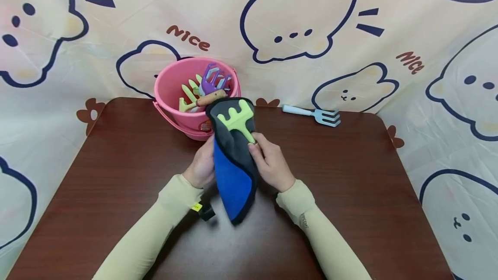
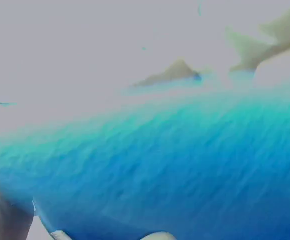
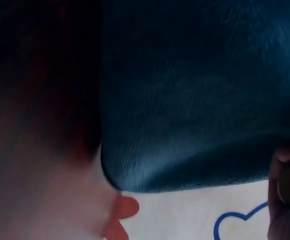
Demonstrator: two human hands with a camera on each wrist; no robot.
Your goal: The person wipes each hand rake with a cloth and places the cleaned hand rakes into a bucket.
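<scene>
A folded cloth (image 1: 233,180), blue on one face and grey on the other with black edging, hangs between the hands over the table. My left hand (image 1: 202,165) grips its left side, the fingers hidden behind it; blue fabric fills most of the left wrist view. My right hand (image 1: 270,159) pinches a lime-green toy garden rake (image 1: 237,120) near the base of its head, which lies against the grey face. The rest of the handle is hidden in the hand. In the right wrist view the dark cloth (image 3: 195,100) spreads beside the fingers.
Behind the cloth, a pink bucket (image 1: 167,85) holds several toy garden tools, among them a purple rake (image 1: 210,84) and a wooden handle (image 1: 211,97). A light-blue fork (image 1: 324,116) lies at the back edge of the brown table (image 1: 350,176). A patterned curtain (image 1: 288,7) hangs behind.
</scene>
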